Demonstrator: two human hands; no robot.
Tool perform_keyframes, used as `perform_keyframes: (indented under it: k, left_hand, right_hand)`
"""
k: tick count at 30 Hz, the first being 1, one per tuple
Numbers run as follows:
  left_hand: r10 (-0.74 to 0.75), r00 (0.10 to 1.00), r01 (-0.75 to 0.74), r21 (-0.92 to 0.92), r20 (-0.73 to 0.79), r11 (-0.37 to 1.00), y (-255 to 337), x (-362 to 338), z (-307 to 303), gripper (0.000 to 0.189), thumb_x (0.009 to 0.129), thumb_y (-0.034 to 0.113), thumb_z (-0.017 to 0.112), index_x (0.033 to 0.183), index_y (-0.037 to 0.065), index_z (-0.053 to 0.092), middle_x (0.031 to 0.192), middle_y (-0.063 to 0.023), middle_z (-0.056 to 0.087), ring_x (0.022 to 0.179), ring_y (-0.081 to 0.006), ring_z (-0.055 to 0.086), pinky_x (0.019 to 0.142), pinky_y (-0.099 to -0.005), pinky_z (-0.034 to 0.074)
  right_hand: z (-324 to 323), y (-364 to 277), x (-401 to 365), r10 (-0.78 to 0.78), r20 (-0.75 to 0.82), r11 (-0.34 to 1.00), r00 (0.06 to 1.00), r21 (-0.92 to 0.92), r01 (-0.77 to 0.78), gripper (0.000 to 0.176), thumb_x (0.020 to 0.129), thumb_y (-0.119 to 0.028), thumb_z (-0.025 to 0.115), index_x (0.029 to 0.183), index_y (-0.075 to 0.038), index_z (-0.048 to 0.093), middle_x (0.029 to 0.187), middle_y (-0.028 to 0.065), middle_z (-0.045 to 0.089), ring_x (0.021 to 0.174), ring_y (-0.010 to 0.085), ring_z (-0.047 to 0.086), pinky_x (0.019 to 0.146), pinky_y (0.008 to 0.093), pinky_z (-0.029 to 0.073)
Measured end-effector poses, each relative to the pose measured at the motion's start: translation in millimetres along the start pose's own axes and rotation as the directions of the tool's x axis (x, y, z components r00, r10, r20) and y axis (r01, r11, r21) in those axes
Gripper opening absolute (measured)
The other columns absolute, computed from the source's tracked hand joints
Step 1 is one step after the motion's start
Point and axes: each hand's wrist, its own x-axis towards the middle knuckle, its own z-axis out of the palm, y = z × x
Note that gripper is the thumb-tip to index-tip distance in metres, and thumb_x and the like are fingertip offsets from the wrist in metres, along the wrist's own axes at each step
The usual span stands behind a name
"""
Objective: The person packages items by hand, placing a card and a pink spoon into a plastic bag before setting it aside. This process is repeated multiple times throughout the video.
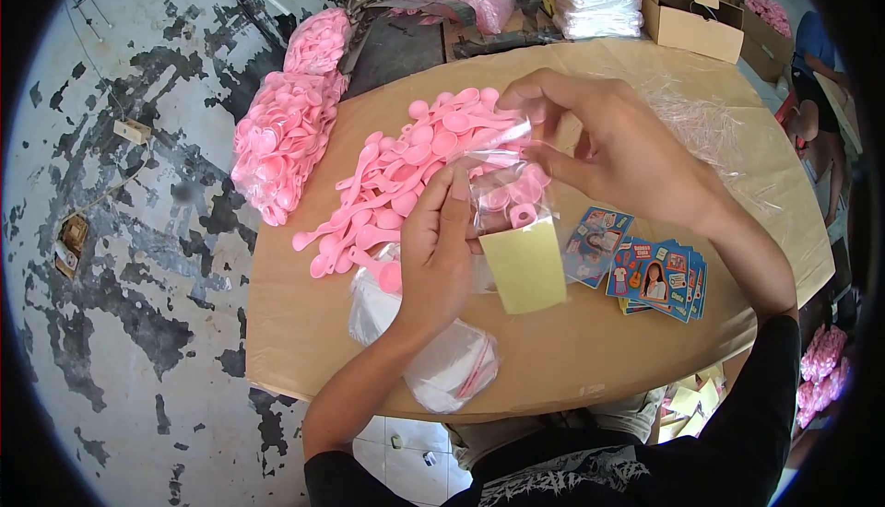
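Note:
In my left hand (438, 240) I hold a small clear plastic bag (493, 159), pinched between thumb and fingers. Pink spoon pieces (524, 216) show through its plastic, and a plain yellow card (524, 272) hangs at its lower end. My right hand (599, 138) is curved around the bag's upper edge, thumb and index finger apart beside the shiny flap. Behind both hands lies a loose heap of pink spoons (406, 161). A stack of clear empty bags (452, 369) rests under my left forearm, partly hidden by it.
Blue printed cards (654, 277) lie on the brown-covered table (304, 341), right of the bag. Thin clear strips (701, 129) are piled at the right. Sacks of pink spoons (288, 143) stand at the left edge. Wrapped packs (597, 5) and a cardboard box (696, 28) are behind.

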Motion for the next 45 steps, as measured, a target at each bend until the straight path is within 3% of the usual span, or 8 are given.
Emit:
perform_keyframes:
  k: [4, 14, 19, 28, 31, 34, 41, 45]
  left_hand:
    - [0.026, 0.999, -0.032, 0.202, 0.032, 0.979, -9, -1, -5, 0.037, 0.105, 0.02, 0.037, 0.135, -0.002, 0.043, 0.111, -0.0108, 0.064, 0.082, -0.0115, 0.066, 0.071, -0.0239, 0.056]
    - [-0.055, 0.997, 0.024, 0.451, 0.056, 0.892, -10, -6, -3, 0.036, 0.1, 0.007, 0.045, 0.134, -0.003, 0.046, 0.077, -0.0016, 0.06, 0.062, 0.0001, 0.046, 0.052, -0.0195, 0.038]
    - [-0.094, 0.985, 0.013, 0.474, 0.148, 0.88, -7, -7, -1, 0.039, 0.101, 0.009, 0.044, 0.139, -0.002, 0.041, 0.103, -0.0077, 0.064, 0.07, -0.0008, 0.052, 0.058, -0.0183, 0.04]
    - [-0.114, 0.984, 0.087, 0.187, 0.138, 0.979, -10, -3, 4, 0.036, 0.104, 0.015, 0.039, 0.137, 0.003, 0.042, 0.114, -0.0133, 0.064, 0.086, -0.0137, 0.066, 0.072, -0.0233, 0.052]
    - [-0.186, 0.974, 0.179, 0.066, 0.132, 0.982, -12, 2, -3, 0.036, 0.105, 0.022, 0.038, 0.134, 0.003, 0.043, 0.12, -0.0144, 0.062, 0.087, -0.0167, 0.069, 0.073, -0.0259, 0.056]
    - [-0.241, 0.96, 0.231, 0.082, 0.14, 0.969, -21, 8, -11, 0.039, 0.104, 0.026, 0.041, 0.135, 0.002, 0.041, 0.124, -0.0174, 0.06, 0.088, -0.0212, 0.07, 0.074, -0.03, 0.057]
    - [-0.321, 0.918, 0.277, 0.2, 0.234, 0.94, -32, 7, -11, 0.079, 0.082, 0.011, 0.074, 0.147, 0.004, 0.03, 0.135, -0.0149, 0.052, 0.11, -0.0192, 0.059, 0.091, -0.031, 0.049]
    - [-0.115, 0.939, -0.048, 0.455, 0.323, 0.889, -38, 5, -10, 0.099, 0.078, 0.03, 0.08, 0.15, 0.001, 0.019, 0.137, -0.02, 0.047, 0.127, -0.0268, 0.047, 0.102, -0.04, 0.042]
  right_hand:
    - [1, -6, 0, -0.267, -0.029, 0.941, 0.963, -0.225, 0.254, 0.021, 0.079, -0.014, 0.069, 0.099, -0.007, 0.066, 0.09, 0.0087, 0.063, 0.093, 0.028, 0.06, 0.076, 0.0402, 0.051]
    - [13, 6, -7, -0.253, 0.103, 0.902, 0.962, -0.336, 0.273, 0.017, 0.076, -0.018, 0.07, 0.087, -0.005, 0.069, 0.079, 0.0079, 0.065, 0.085, 0.0274, 0.062, 0.074, 0.04, 0.052]
    - [13, 6, -8, -0.208, 0.171, 0.893, 0.963, -0.368, 0.259, 0.012, 0.074, -0.014, 0.069, 0.079, -0.005, 0.064, 0.077, 0.0094, 0.065, 0.084, 0.0266, 0.063, 0.071, 0.0386, 0.052]
    - [-42, 34, 12, 0.117, 0.008, 0.945, 0.993, 0.307, -0.113, 0.01, 0.08, -0.012, 0.06, 0.081, -0.002, 0.061, 0.07, 0.0051, 0.061, 0.06, 0.0129, 0.057, 0.057, 0.0298, 0.047]
    - [-91, 47, 7, 0.129, 0.578, 0.857, 0.806, 0.345, -0.384, 0.012, 0.081, -0.01, 0.054, 0.085, -0.001, 0.061, 0.07, 0.0033, 0.06, 0.063, 0.0087, 0.055, 0.059, 0.0256, 0.046]
    - [-72, 111, 0, 0.276, 0.679, 0.861, 0.681, 0.139, -0.488, 0.011, 0.081, -0.01, 0.053, 0.081, 0.001, 0.057, 0.071, 0.0027, 0.058, 0.065, 0.0095, 0.06, 0.062, 0.0241, 0.047]
    - [-56, 71, 8, 0.206, 0.536, 0.856, 0.819, 0.308, -0.416, 0.009, 0.08, -0.006, 0.051, 0.083, 0.001, 0.056, 0.071, 0.0037, 0.06, 0.066, 0.0092, 0.062, 0.06, 0.0234, 0.047]
    - [-45, 15, 9, 0.184, 0.388, 0.838, 0.903, 0.418, -0.35, 0.011, 0.081, -0.004, 0.048, 0.088, 0.001, 0.055, 0.071, 0.0061, 0.064, 0.063, 0.0092, 0.062, 0.059, 0.0225, 0.047]
